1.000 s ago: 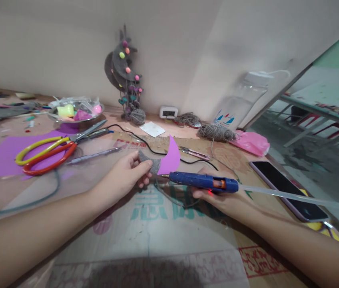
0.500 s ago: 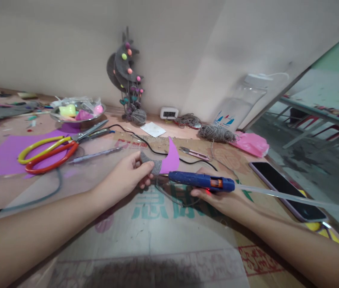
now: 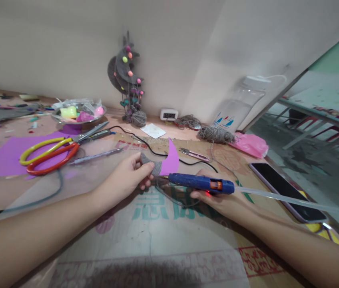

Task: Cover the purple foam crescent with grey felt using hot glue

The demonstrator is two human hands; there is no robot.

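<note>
Yellow-and-red-handled scissors (image 3: 74, 149) lie off left, so the cutting's probably done. Left hand (image 3: 136, 170) pinches the gray end of a gray-and-purple crescent (image 3: 171, 162) front and center, thumb pressed against fingers. Blue hot-glue gun (image 3: 192, 182) has its nozzle (image 3: 164, 177) by the lower edge, right hand (image 3: 217, 202) curled round the body. Looks mid-gluing; how much is left, can't tell.
</note>
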